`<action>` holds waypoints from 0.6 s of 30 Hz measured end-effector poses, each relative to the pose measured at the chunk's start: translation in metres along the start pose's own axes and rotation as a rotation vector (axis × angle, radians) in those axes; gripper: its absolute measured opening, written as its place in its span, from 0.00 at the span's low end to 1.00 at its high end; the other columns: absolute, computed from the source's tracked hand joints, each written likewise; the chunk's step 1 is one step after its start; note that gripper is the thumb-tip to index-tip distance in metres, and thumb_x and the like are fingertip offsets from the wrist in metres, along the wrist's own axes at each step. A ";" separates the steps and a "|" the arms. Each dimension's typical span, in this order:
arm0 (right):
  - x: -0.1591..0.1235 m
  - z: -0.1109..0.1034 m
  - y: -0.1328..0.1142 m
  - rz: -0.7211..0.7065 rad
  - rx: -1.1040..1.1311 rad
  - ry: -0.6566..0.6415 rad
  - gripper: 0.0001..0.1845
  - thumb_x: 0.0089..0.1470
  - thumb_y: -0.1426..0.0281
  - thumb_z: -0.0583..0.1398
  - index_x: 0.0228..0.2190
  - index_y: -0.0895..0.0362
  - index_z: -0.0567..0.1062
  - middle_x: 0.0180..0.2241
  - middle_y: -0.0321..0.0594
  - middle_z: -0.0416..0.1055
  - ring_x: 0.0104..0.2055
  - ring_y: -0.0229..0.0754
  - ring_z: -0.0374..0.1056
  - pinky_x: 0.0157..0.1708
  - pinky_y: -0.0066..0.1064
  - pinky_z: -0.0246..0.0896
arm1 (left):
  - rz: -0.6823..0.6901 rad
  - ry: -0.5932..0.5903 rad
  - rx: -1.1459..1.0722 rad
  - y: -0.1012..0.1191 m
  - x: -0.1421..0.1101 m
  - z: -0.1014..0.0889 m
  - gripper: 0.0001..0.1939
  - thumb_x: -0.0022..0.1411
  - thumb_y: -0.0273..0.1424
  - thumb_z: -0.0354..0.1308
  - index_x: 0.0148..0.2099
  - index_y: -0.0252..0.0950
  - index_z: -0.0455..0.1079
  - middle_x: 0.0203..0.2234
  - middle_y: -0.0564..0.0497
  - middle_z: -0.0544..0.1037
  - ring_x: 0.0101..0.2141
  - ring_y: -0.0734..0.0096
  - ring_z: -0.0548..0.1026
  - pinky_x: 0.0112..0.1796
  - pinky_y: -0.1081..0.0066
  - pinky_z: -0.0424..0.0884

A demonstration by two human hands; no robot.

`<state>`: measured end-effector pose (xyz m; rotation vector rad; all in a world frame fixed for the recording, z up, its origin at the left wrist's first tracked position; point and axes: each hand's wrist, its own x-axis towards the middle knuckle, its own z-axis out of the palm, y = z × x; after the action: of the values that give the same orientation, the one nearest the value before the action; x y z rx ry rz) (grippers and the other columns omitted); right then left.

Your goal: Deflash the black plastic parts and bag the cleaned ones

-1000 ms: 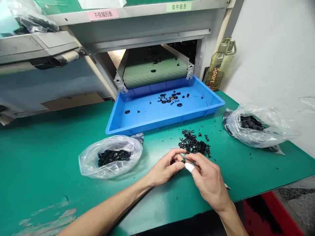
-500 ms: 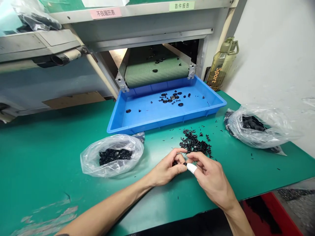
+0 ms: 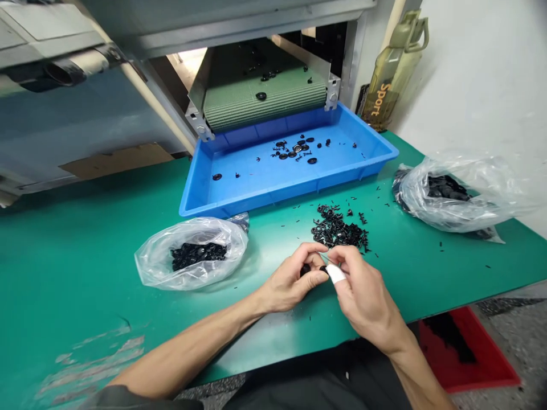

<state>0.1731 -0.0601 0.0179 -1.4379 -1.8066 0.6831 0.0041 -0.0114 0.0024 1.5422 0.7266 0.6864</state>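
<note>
Small black plastic parts [image 3: 323,269] sit in the fingers of my left hand [image 3: 294,279], one pinched at the thumb tip and another darker piece in the curled fingers. My right hand [image 3: 365,293], with a white finger cot [image 3: 335,273] on its thumb, meets the left at the pinched part. Its fingers are closed, and what they grip is too small to make out fully. Just beyond both hands lies a loose pile of small black plastic parts [image 3: 339,230] on the green table.
A blue tray [image 3: 273,202] with scattered black parts stands under a green conveyor belt [image 3: 265,108]. Clear bags of black parts lie left [image 3: 149,265] and right [image 3: 414,199]. A bottle [image 3: 387,74] stands by the wall; a red bin [image 3: 491,364] is below the table edge.
The view has tilted down, so the tray and conveyor appear higher and more of the red bin shows. Both hands stay together at the small part, with little change in grip.
</note>
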 end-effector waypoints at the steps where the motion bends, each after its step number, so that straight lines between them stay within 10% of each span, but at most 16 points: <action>1: -0.003 -0.002 -0.001 0.034 0.045 -0.017 0.12 0.56 0.75 0.51 0.43 0.54 0.64 0.36 0.39 0.71 0.36 0.39 0.69 0.33 0.28 0.63 | -0.006 -0.012 0.004 0.001 0.001 0.001 0.19 0.65 0.38 0.54 0.55 0.37 0.59 0.31 0.52 0.66 0.32 0.72 0.64 0.35 0.70 0.61; 10: 0.006 -0.023 0.025 0.257 0.028 0.147 0.11 0.58 0.67 0.53 0.42 0.54 0.70 0.39 0.42 0.76 0.40 0.43 0.73 0.34 0.29 0.65 | -0.101 0.015 -0.003 0.003 0.008 0.000 0.18 0.64 0.40 0.55 0.52 0.37 0.65 0.31 0.53 0.65 0.28 0.76 0.61 0.31 0.73 0.59; 18: 0.013 -0.017 0.035 0.103 -0.229 0.248 0.15 0.61 0.68 0.49 0.46 0.55 0.71 0.44 0.45 0.74 0.44 0.45 0.71 0.40 0.34 0.64 | -0.126 0.052 -0.286 -0.003 0.009 -0.001 0.13 0.64 0.39 0.55 0.46 0.35 0.68 0.30 0.52 0.68 0.24 0.80 0.60 0.24 0.76 0.54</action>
<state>0.2055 -0.0392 0.0035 -1.6946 -1.6654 0.3365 0.0089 -0.0036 0.0001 1.2114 0.7236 0.7056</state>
